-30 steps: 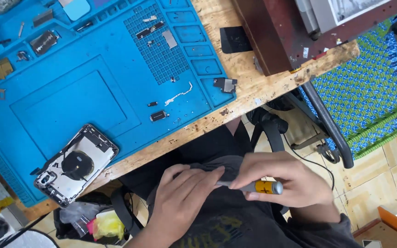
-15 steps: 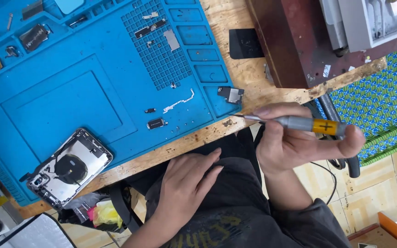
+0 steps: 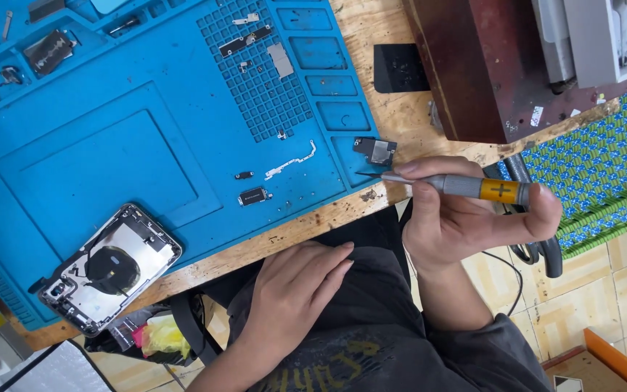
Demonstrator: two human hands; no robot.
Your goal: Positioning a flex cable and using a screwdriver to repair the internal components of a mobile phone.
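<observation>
The right hand (image 3: 466, 218) grips a screwdriver (image 3: 459, 186), its tip just beside a small black part (image 3: 375, 150). The left hand (image 3: 295, 290) rests flat and loose, holding nothing.

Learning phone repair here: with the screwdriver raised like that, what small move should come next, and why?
Probably ease the screwdriver tip onto the small part at the mat edge. The right hand aims it there, just short; the left hand rests idle on the lap.

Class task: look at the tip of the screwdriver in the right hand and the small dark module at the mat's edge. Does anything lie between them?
Nothing visible does. The screwdriver tip in the right hand points at the small dark module; only bare blue mat lies between.
</observation>
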